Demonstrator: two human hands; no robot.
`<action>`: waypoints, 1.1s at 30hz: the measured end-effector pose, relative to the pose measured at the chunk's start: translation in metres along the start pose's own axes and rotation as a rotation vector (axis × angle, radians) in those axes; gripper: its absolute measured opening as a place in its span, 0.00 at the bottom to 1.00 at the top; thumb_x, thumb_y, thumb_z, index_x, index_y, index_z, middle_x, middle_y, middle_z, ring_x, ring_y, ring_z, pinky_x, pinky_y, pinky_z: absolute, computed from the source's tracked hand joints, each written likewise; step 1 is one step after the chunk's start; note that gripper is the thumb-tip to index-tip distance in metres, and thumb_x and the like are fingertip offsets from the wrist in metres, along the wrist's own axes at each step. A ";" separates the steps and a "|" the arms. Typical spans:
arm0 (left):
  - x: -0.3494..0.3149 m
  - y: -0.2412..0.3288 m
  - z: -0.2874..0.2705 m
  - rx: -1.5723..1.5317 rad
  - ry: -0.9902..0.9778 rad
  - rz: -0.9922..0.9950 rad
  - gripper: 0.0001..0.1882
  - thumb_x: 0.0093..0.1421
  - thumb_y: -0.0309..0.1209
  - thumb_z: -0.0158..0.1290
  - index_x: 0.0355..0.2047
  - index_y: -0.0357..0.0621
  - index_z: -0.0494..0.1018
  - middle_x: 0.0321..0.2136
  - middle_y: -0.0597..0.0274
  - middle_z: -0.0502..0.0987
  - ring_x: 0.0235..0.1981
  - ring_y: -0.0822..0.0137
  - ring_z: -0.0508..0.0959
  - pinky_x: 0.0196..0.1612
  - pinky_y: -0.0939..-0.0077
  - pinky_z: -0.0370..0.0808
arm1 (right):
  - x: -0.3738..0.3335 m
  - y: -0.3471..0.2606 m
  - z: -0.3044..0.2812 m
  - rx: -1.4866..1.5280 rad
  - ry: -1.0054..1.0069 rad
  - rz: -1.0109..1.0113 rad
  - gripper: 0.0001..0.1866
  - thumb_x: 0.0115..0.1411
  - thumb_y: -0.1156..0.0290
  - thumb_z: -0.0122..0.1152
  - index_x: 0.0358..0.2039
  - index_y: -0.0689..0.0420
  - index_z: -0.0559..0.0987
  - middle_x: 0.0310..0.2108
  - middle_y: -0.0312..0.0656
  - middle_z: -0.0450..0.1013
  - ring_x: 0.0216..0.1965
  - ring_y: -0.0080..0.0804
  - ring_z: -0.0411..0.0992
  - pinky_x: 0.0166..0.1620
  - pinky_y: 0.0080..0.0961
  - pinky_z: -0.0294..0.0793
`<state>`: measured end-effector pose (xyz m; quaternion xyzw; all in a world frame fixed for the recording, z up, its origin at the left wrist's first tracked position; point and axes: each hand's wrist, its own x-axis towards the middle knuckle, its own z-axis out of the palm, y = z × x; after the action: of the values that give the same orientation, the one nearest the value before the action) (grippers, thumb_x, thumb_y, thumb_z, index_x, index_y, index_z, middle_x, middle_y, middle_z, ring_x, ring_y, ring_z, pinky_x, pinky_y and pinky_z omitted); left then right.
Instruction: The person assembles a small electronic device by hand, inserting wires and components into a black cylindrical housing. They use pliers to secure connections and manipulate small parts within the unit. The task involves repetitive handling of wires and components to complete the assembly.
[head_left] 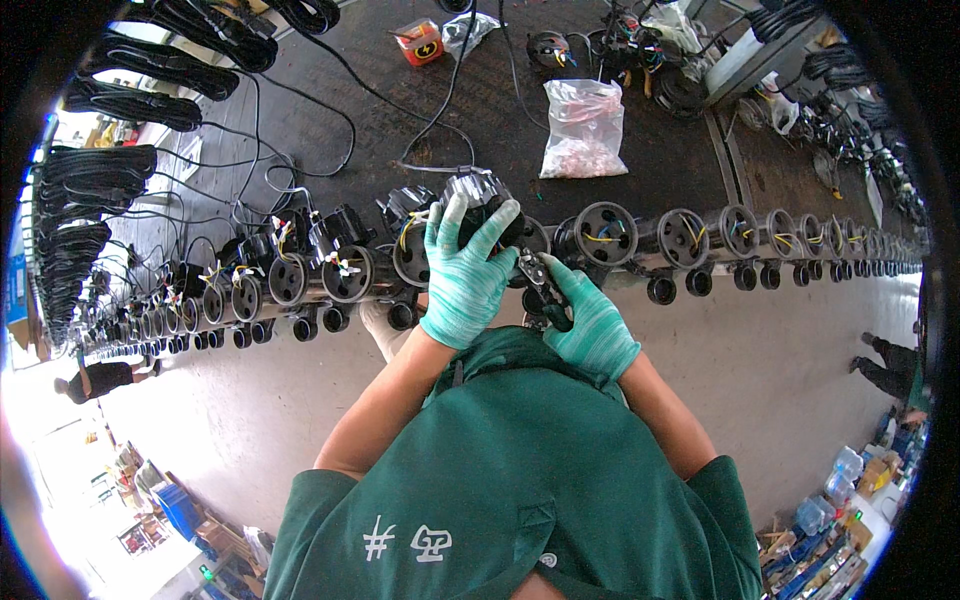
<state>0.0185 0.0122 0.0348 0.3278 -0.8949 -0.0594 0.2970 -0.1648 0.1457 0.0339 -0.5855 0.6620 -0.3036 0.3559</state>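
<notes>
– Across the upper half: what surface, what room?
– One dark, scuffed bench top (680, 170). On it: one clear bag of pinkish small parts (585, 130), one orange-red box (418, 44), cords and wire coils (550, 50). Upper left: hanging black cable bundles (180, 65). Upper right: one grey metal post (765, 55). Below the bench: pale grey floor (720, 360), with a co-worker (100, 378) far left.
– Items in hand?
– Right hand (597, 325), teal glove: fingers closed around a black-handled, pliers-like tool (547, 292), metal head uppermost. Left hand (468, 262), same glove: fingers spread over a black ribbed unit (480, 184) at the near side of the bench. Whether that grip closes underneath, cannot tell.
– Bearing of each?
– Tool: long axis slanting, head up and to the left, handles down and to the right; head just beside the left hand, contact uncertain. Ribbed unit: ribs facing away from the wearer; its long axis is partly covered by the fingers.
– Edges and clearance?
– Near edge: a curving row of round black housings (607, 233), close-set on both sides of the hands. Wearer's green shirt (560, 460): directly below the gloves, little space between. Widest stretch: bench top beyond the ribbed unit, crossed by black cords. Right of the right hand: floor, out past the housings.
</notes>
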 end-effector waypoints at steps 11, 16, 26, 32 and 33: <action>0.007 0.001 -0.004 -0.032 -0.033 -0.022 0.25 0.53 0.30 0.67 0.53 0.56 0.83 0.67 0.80 0.73 0.74 0.45 0.55 0.73 0.35 0.54 | 0.006 -0.004 -0.004 0.123 -0.042 0.069 0.43 0.50 0.75 0.66 0.70 0.59 0.68 0.52 0.58 0.80 0.50 0.52 0.81 0.54 0.39 0.81; 0.006 -0.004 -0.002 -0.057 -0.036 0.006 0.26 0.52 0.29 0.67 0.54 0.58 0.83 0.66 0.78 0.74 0.73 0.44 0.56 0.72 0.35 0.55 | 0.009 -0.004 -0.002 0.128 -0.092 0.145 0.44 0.50 0.72 0.68 0.70 0.59 0.67 0.50 0.59 0.80 0.49 0.55 0.80 0.53 0.40 0.80; 0.004 -0.002 -0.008 0.074 -0.014 0.037 0.14 0.47 0.33 0.72 0.37 0.54 0.88 0.67 0.70 0.73 0.72 0.40 0.58 0.70 0.46 0.61 | -0.006 -0.039 -0.067 -0.198 -0.039 -0.050 0.49 0.49 0.71 0.69 0.74 0.58 0.64 0.58 0.58 0.73 0.58 0.55 0.74 0.63 0.42 0.75; 0.010 -0.003 -0.020 0.004 0.008 0.081 0.20 0.52 0.34 0.67 0.48 0.54 0.86 0.69 0.62 0.70 0.69 0.44 0.64 0.69 0.48 0.63 | 0.001 0.019 -0.133 -0.670 0.536 0.027 0.48 0.50 0.65 0.73 0.72 0.55 0.66 0.52 0.51 0.74 0.52 0.53 0.73 0.55 0.48 0.76; 0.010 -0.008 -0.018 -0.014 0.011 0.078 0.20 0.53 0.32 0.66 0.49 0.53 0.85 0.69 0.61 0.70 0.69 0.44 0.65 0.69 0.49 0.62 | 0.007 0.031 -0.138 -0.702 0.501 0.164 0.47 0.52 0.61 0.74 0.72 0.52 0.67 0.55 0.49 0.73 0.56 0.52 0.72 0.58 0.49 0.74</action>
<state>0.0269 0.0012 0.0520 0.2906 -0.9049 -0.0523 0.3065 -0.2970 0.1412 0.0851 -0.5249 0.8351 -0.1638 -0.0132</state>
